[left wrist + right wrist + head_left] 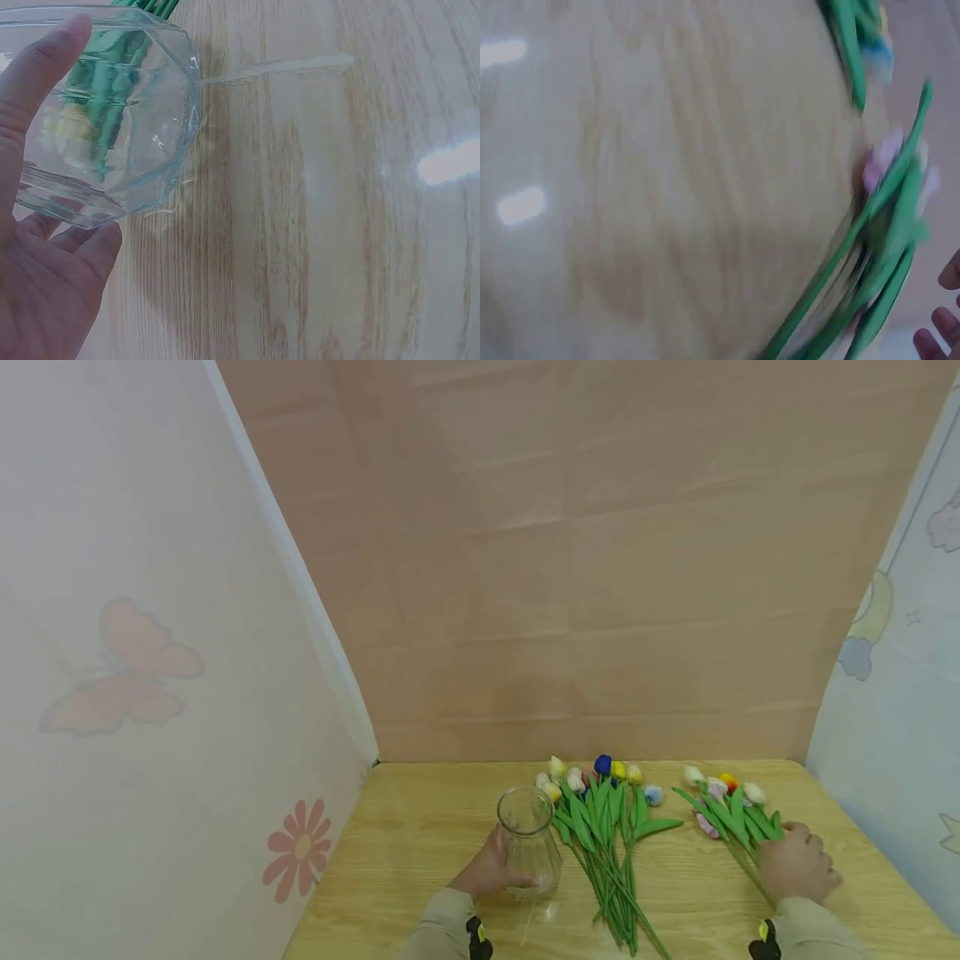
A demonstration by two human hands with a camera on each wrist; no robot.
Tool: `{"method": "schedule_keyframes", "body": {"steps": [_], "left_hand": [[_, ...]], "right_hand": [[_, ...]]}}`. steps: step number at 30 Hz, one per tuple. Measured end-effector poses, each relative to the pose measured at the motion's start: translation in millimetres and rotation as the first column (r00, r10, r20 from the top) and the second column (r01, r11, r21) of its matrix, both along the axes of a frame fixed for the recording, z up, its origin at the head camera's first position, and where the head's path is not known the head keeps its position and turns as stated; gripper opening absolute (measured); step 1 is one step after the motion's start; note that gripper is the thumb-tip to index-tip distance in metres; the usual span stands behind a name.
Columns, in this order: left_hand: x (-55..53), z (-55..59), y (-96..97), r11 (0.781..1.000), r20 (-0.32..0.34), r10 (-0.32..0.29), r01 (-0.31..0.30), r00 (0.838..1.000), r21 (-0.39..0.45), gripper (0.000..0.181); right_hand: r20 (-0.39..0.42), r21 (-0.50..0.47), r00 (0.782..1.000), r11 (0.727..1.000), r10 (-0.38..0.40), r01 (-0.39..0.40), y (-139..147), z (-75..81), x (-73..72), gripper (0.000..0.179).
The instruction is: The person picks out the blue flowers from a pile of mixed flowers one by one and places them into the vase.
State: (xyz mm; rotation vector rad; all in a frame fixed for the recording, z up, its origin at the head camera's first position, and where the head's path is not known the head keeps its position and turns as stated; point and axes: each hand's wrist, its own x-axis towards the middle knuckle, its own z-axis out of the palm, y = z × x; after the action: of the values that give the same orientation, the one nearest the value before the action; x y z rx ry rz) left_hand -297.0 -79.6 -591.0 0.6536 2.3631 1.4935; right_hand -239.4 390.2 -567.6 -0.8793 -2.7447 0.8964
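A clear glass vase [546, 860] with a round mouth and faceted sides stands upright near the middle of the table. My left hand [486, 870] grips it from the left, with the thumb [46, 64] across the glass in the left wrist view. On the right lies a small bunch of artificial tulips [738, 814] with white, pink and orange-red heads. My right hand [798, 864] is over the right side of their stems, fingers loosely bent. In the right wrist view its fingertips [943, 322] show at the edge, apart from the blurred green leaves [896, 225].
Between the hands lies a larger bunch of artificial tulips [600, 827], its white, yellow, blue and pink heads at the back and stems toward me. A wooden table [420, 810] carries everything. A brown paper backdrop [585, 610] and pale printed side panels [187, 793] enclose it.
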Motion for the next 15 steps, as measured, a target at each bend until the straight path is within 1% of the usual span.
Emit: {"method": "schedule_keyframes", "body": {"steps": [1, 2, 3, 4, 6, 8, 10, 12, 14, 15], "left_hand": [[-0.2, 0.1, -0.4, 1.0, -0.005, 0.006, -0.006, 1.0, -0.006, 0.127], [-0.4, 0.2, -0.8, 1.0, -0.011, 0.013, -0.013, 1.0, -0.016, 0.127], [-0.6, 0.5, -1.1, 1.0, -0.009, 0.018, -0.018, 1.0, -0.025, 0.128], [-1.1, 0.3, -1.2, 0.999, -0.013, 0.018, -0.019, 1.0, -0.029, 0.128], [-1.4, 0.3, -1.0, 0.999, -0.017, 0.016, -0.016, 1.0, -0.031, 0.128], [-1.0, 0.3, -0.7, 1.0, -0.01, 0.013, -0.013, 1.0, -0.029, 0.128], [-0.7, 0.4, -0.4, 1.0, 0.001, 0.008, -0.008, 1.0, -0.019, 0.128], [0.1, 0.3, -0.3, 1.0, 0.011, 0.005, -0.005, 1.0, -0.011, 0.127], [0.5, -0.3, -0.1, 1.0, 0.023, 0.004, -0.004, 1.0, -0.003, 0.126], [0.6, -0.8, 0.0, 1.0, 0.028, 0.002, -0.002, 1.0, 0.002, 0.125]], "right_hand": [[-0.064, 0.025, 0.998, 1.0, 0.017, -0.015, -10.9, 2.9, -4.7, 0.054], [-0.126, 0.057, 0.991, 0.998, 0.048, -0.041, -21.9, 5.7, -9.0, 0.051], [-0.178, 0.09, 0.98, 0.994, 0.085, -0.07, -33.2, 7.2, -12.9, 0.047], [-0.213, 0.119, 0.968, 0.987, 0.13, -0.106, -44.6, 8.3, -16.0, 0.043], [-0.272, 0.161, 0.937, 0.971, 0.218, -0.179, -68.0, 8.9, -21.6, 0.035], [-0.281, 0.15, 0.908, 0.949, 0.31, -0.277, -91.1, 10.4, -25.4, 0.029], [-0.261, 0.108, 0.887, 0.924, 0.381, -0.366, -112.9, 9.7, -28.9, 0.026], [-0.213, 0.045, 0.875, 0.899, 0.435, -0.437, -132.6, 9.0, -31.6, 0.023], [-0.157, -0.021, 0.865, 0.874, 0.477, -0.486, -149.2, 4.9, -34.2, 0.021], [-0.134, -0.033, 0.858, 0.863, 0.496, -0.504, -156.5, 1.9, -34.2, 0.019]]}}
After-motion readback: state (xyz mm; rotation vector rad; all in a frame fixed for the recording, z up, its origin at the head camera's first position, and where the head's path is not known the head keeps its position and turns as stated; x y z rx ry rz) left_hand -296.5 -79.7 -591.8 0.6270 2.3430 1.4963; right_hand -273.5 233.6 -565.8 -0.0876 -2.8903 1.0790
